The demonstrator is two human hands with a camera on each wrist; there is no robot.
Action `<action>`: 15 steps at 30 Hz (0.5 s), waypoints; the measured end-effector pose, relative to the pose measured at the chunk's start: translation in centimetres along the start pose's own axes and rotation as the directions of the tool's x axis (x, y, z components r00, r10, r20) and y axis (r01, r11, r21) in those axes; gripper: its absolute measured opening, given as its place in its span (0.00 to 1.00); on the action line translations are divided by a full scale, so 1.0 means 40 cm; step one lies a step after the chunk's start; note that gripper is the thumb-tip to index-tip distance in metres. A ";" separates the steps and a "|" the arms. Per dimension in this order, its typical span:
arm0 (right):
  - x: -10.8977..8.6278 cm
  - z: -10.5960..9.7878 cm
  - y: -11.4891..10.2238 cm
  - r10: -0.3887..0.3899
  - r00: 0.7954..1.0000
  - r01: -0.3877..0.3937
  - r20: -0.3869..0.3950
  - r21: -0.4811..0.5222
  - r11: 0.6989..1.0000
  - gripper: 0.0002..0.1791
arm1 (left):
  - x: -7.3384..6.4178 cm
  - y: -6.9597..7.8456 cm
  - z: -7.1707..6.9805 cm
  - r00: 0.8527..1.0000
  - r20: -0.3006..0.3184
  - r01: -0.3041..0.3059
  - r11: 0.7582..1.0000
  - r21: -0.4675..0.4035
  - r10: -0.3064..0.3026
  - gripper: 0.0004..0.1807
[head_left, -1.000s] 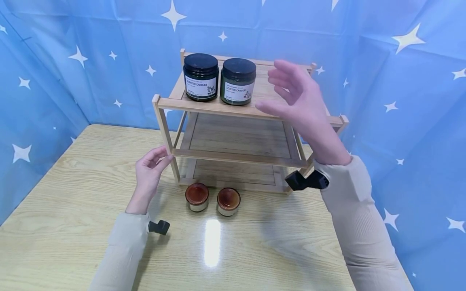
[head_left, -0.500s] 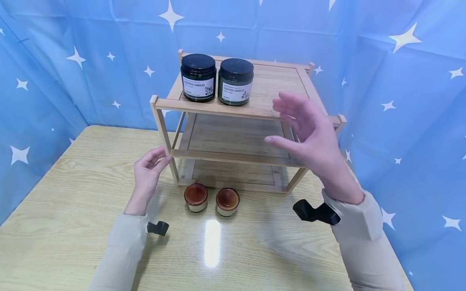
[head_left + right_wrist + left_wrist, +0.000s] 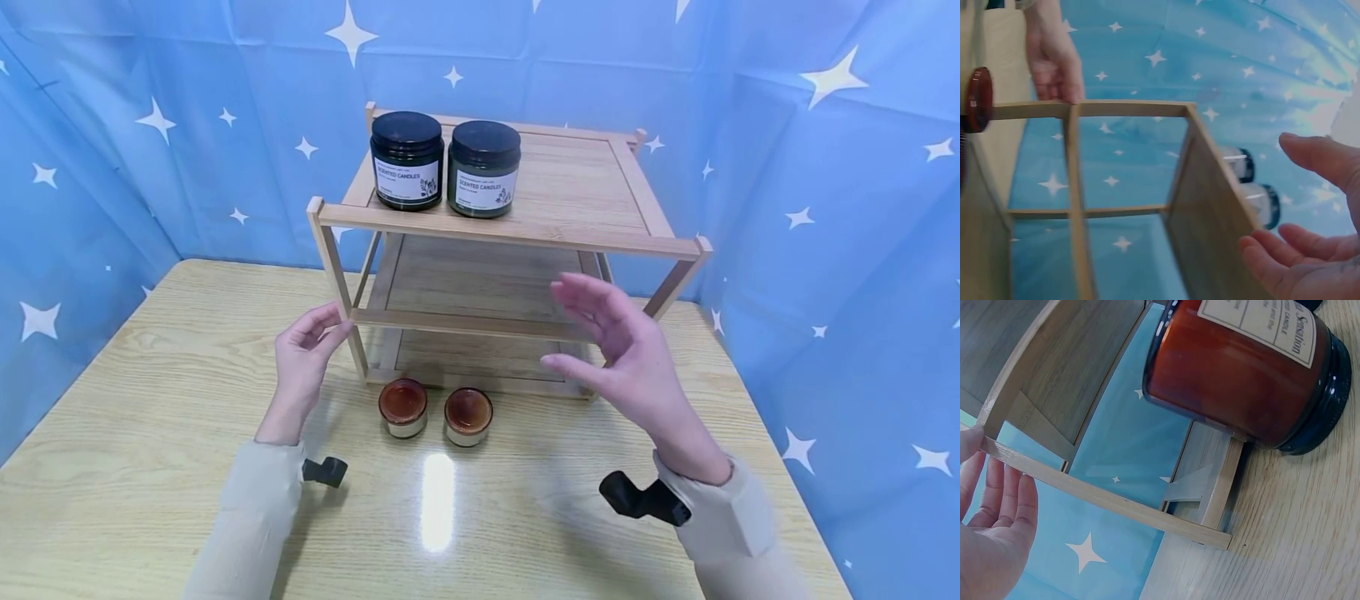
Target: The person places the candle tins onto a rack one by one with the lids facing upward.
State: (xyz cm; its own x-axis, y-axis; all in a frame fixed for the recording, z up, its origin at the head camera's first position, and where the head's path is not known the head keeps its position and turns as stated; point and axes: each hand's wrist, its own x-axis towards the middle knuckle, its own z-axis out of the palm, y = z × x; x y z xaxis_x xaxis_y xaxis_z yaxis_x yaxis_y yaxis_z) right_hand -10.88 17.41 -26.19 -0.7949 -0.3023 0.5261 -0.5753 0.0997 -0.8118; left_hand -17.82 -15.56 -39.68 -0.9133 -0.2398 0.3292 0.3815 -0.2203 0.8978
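Presently catalogued: one wooden rack (image 3: pixel 570 179), three shelves, which stood upright ahead of and between the hands.

Left hand (image 3: pixel 306 354): thumb and fingers pinched the rack's left front post, as in the earlier views. Right hand (image 3: pixel 626 367): fingers apart, gently curved, grasping nothing; it had dropped from top-shelf height to before the right end of the middle shelf. Judged meaning: the hand was free for work lower down, and the upper jars seemed settled.

Dark jars, two, black-lidded: on the top shelf, above the left hand and to its right; one nearer that hand (image 3: pixel 407 162), its neighbour (image 3: pixel 483 171) just beside. Labels, white, both: "SCENTED CANDLES"; finer print illegible.

Amber jars, two, unheld: on the table (image 3: pixel 112 400) between the hands, one nearer the left (image 3: pixel 403 404), the other nearer the right (image 3: pixel 468 415). Label (image 3: pixel 1266 325), left wrist view: "Sensation" and "CANDLE" legible; remainder cut off or too small.

Backdrop: blue curtain (image 3: pixel 225 183), pale stars, beyond both hands.
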 end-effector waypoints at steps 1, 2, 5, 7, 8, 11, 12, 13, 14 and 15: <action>-0.007 0.002 0.010 0.011 1.000 -0.011 0.005 0.003 1.000 0.39 | 0.000 0.000 0.000 1.000 -0.002 0.000 1.000 0.001 0.000 0.19; -0.014 0.004 0.021 0.026 1.000 -0.026 0.011 0.006 1.000 0.39 | 0.000 0.001 0.000 1.000 -0.004 0.001 1.000 0.000 -0.001 0.19; -0.034 0.014 0.056 0.073 0.997 -0.073 0.031 0.000 0.997 0.38 | -0.001 0.001 -0.001 1.000 -0.006 0.006 1.000 -0.008 -0.006 0.18; -0.047 0.021 0.078 0.103 0.994 -0.102 0.045 -0.015 0.995 0.37 | -0.001 0.001 -0.001 1.000 -0.005 0.007 1.000 -0.011 -0.007 0.18; -0.053 0.025 0.090 0.120 0.991 -0.119 0.051 -0.026 0.993 0.37 | 0.000 0.000 -0.001 1.000 -0.004 0.008 1.000 -0.012 -0.008 0.18; -0.069 0.038 0.122 0.174 0.983 -0.171 0.065 -0.054 0.984 0.36 | 0.000 -0.001 -0.001 1.000 0.002 0.005 1.000 -0.015 -0.005 0.19; -0.074 0.043 0.131 0.194 0.978 -0.191 0.069 -0.057 0.980 0.36 | 0.000 -0.001 -0.001 1.000 0.005 0.003 1.000 -0.019 -0.003 0.20; -0.079 0.047 0.141 0.217 0.973 -0.213 0.074 -0.052 0.976 0.36 | 0.001 -0.002 -0.001 1.000 0.009 0.001 1.000 -0.023 0.000 0.20; -0.083 0.051 0.151 0.240 0.968 -0.237 0.079 -0.045 0.970 0.36 | 0.001 -0.002 -0.001 1.000 0.012 -0.003 1.000 -0.030 0.003 0.20; -0.087 0.055 0.160 0.261 0.962 -0.258 0.084 -0.038 0.965 0.36 | 0.001 -0.003 -0.001 1.000 0.015 -0.007 0.999 -0.036 0.007 0.20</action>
State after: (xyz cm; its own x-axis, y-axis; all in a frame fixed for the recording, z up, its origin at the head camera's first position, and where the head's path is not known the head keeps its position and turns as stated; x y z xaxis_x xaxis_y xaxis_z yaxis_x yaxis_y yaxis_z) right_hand -11.35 17.02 -33.77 -0.8982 -0.3446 0.2729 -0.3573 0.2109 -0.9099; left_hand -17.89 -15.58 -39.77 -0.9125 -0.2274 0.3400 0.3924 -0.2523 0.8845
